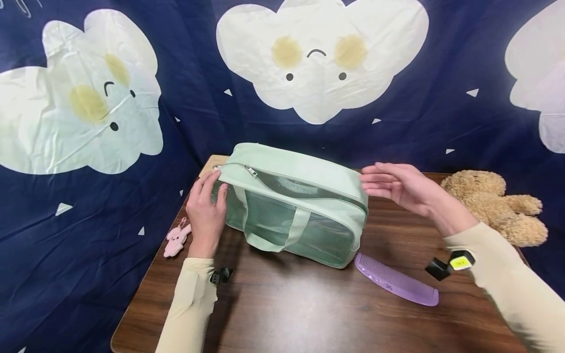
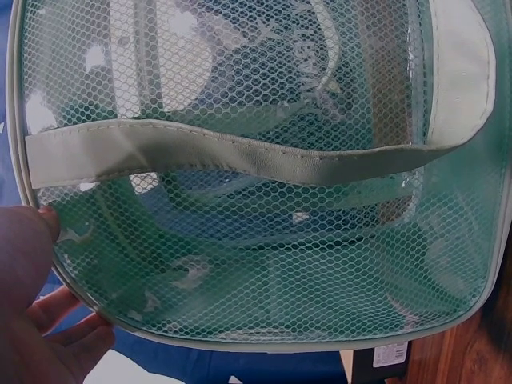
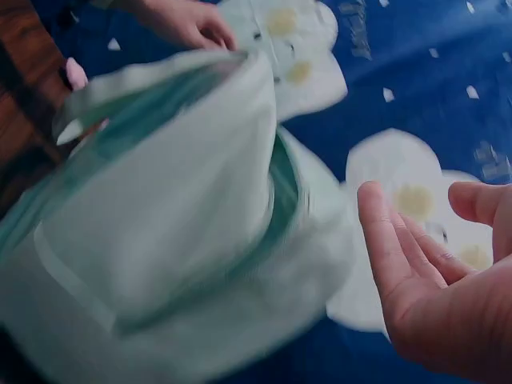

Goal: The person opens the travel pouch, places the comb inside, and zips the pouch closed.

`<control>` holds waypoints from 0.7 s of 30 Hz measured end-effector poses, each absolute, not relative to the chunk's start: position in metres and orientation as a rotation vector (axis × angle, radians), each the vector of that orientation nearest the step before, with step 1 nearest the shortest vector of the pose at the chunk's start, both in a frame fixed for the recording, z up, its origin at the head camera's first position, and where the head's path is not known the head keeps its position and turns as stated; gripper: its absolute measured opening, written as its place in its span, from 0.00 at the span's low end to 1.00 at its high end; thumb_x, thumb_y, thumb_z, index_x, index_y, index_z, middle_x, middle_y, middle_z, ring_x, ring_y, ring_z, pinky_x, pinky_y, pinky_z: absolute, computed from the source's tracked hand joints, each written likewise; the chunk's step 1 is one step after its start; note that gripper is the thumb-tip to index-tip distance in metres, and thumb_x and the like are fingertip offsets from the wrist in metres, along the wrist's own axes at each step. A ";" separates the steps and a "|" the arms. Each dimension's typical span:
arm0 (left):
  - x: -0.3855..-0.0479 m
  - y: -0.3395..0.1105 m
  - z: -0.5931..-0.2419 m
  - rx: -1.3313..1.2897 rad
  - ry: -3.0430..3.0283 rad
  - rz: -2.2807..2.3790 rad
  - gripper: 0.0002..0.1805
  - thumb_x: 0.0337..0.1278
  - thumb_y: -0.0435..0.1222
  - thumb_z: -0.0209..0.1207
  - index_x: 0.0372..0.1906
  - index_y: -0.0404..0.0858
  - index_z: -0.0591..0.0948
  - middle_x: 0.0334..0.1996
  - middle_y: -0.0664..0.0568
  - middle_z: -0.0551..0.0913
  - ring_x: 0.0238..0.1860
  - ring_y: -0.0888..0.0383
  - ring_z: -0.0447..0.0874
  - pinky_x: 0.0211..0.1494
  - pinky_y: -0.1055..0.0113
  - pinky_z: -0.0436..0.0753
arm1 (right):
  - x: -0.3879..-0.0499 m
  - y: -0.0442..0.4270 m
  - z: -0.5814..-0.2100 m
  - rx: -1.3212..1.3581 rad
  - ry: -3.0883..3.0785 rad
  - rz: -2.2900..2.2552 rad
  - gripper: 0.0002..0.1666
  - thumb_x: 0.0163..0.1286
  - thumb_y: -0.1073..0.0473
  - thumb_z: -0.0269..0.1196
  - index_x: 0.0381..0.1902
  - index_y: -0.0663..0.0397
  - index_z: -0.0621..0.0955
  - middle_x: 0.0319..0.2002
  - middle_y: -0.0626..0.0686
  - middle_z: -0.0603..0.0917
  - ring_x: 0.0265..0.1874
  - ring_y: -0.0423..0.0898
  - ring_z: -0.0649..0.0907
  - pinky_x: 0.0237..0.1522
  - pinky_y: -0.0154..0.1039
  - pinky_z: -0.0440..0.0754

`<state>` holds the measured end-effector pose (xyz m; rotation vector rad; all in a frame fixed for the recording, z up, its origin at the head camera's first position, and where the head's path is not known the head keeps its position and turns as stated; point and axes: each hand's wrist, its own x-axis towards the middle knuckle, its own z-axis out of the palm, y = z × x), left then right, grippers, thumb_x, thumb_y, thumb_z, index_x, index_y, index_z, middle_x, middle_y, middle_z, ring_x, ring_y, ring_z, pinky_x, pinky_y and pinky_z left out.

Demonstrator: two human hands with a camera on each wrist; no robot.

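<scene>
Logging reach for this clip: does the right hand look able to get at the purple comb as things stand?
Likely yes: the right hand looks empty, and the purple comb lies uncovered on the table, beside the near right corner of the green bag.

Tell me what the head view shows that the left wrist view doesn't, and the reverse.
Only the head view: the comb, teddy, pink toy and right hand.
Only the left wrist view: a small white label near the bottom of the picture.
Both: the bag, its handle, the left hand at its edge, the curtain and the table.
</scene>
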<state>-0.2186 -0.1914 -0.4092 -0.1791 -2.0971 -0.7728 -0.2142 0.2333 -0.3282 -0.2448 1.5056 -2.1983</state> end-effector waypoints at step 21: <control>-0.219 -0.192 -0.408 -0.176 -2.087 -0.785 0.19 0.63 0.34 0.69 0.57 0.32 0.85 0.56 0.32 0.83 0.59 0.33 0.82 0.63 0.40 0.77 | -0.174 0.306 -0.465 -0.207 1.373 -2.126 0.25 0.86 0.59 0.41 0.51 0.52 0.87 0.49 0.54 0.90 0.51 0.47 0.89 0.56 0.39 0.84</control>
